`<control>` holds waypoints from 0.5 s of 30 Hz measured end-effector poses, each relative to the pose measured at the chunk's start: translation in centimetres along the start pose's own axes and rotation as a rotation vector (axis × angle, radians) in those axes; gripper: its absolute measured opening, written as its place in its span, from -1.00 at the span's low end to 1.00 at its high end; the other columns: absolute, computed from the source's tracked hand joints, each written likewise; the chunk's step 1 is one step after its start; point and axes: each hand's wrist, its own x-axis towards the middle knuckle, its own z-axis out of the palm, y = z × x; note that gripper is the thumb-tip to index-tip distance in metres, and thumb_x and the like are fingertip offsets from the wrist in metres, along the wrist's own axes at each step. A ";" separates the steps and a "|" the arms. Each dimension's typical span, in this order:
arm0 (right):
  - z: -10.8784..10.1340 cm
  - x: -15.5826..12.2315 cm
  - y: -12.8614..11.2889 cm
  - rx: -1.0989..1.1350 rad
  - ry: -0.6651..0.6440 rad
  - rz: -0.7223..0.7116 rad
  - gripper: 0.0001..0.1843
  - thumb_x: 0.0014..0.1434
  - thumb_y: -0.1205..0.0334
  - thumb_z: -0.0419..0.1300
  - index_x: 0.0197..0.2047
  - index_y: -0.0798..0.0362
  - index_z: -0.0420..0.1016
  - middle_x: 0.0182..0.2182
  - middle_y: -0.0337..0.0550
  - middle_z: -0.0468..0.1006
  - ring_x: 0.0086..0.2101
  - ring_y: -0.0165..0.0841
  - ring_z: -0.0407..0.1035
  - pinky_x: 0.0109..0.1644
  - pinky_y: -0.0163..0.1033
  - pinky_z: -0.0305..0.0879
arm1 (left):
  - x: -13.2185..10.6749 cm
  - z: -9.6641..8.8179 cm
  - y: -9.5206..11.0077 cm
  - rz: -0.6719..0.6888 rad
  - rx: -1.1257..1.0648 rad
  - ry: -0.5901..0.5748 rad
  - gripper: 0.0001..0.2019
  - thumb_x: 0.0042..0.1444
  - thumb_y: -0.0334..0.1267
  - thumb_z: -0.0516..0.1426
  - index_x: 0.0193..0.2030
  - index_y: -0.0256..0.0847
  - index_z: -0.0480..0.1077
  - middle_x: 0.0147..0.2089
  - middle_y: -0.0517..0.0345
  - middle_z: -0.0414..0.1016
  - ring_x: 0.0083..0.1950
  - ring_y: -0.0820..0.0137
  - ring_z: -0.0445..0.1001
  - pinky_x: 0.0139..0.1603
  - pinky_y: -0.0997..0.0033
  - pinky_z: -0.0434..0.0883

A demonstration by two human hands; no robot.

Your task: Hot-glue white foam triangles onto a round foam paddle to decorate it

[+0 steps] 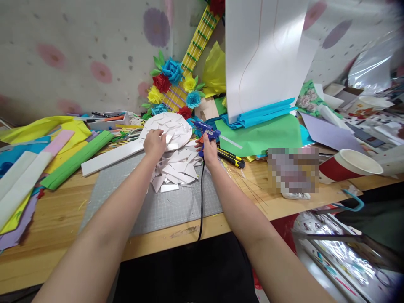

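Observation:
My right hand is wrapped round a blue hot glue gun, its nozzle towards the left and a clear glue stick sticking out behind. A black cord runs down from it over the table edge. My left hand has its fingers curled together over a white round board bearing several white fragments. A small white piece is beside the fingertips; whether they grip it is hard to see. Nearer me, a heap of angular white pieces lies on a grey cutting mat.
A yellow-black utility knife lies right of the glue gun. A white strip and green crepe paper lie left. Behind stand a flower-covered paper guitar and a tall white board. A paper cup stands right.

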 end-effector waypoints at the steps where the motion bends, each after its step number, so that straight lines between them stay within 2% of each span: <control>1: 0.0 0.0 0.1 -0.006 0.002 -0.003 -0.63 0.18 -0.13 0.12 -0.30 0.03 0.23 -0.53 -0.30 0.51 -0.59 -0.49 0.41 -0.61 -0.42 0.26 | -0.3 -0.3 -0.5 -0.018 -0.032 0.022 -0.72 0.22 -0.28 0.01 -0.01 -0.21 0.46 0.02 -0.04 0.46 0.01 0.22 0.45 0.03 0.26 0.35; 4: -0.1 0.1 0.3 -0.034 0.004 -0.012 -0.60 0.17 -0.17 0.12 -0.30 0.02 0.23 -0.52 -0.29 0.51 -0.58 -0.49 0.41 -0.61 -0.43 0.27 | -1.7 -1.4 -2.4 -0.057 -0.100 0.043 -0.69 0.19 -0.34 0.00 0.01 -0.25 0.45 -0.02 -0.04 0.47 -0.09 0.27 0.47 0.00 0.27 0.37; 7: -0.2 0.1 0.4 -0.073 0.001 -0.010 -0.61 0.15 -0.15 0.15 -0.28 0.02 0.24 -0.50 -0.30 0.50 -0.58 -0.49 0.41 -0.60 -0.42 0.27 | -3.5 -2.6 -4.7 -0.077 -0.125 0.012 -0.69 0.14 -0.35 0.03 0.00 -0.26 0.45 -0.07 -0.02 0.48 -0.12 0.29 0.47 0.01 0.27 0.37; 11: -0.2 0.0 0.3 -0.089 -0.028 0.026 -0.63 0.12 -0.08 0.21 -0.24 0.01 0.23 -0.50 -0.36 0.47 -0.59 -0.50 0.39 -0.60 -0.41 0.27 | -5.4 -4.4 -7.0 -0.041 -0.153 -0.136 -0.75 0.08 -0.28 0.10 -0.10 -0.21 0.48 -0.16 0.06 0.50 -0.21 0.33 0.46 -0.09 0.32 0.40; 15: -0.2 -0.3 -0.1 -0.083 -0.075 0.025 -0.66 0.11 -0.04 0.23 -0.26 0.01 0.23 -0.49 -0.35 0.48 -0.60 -0.52 0.36 -0.63 -0.43 0.18 | -6.5 -5.7 -7.5 0.076 -0.136 -0.289 -0.78 0.03 -0.16 0.19 -0.19 -0.15 0.52 -0.20 0.11 0.49 -0.25 0.34 0.44 -0.17 0.35 0.39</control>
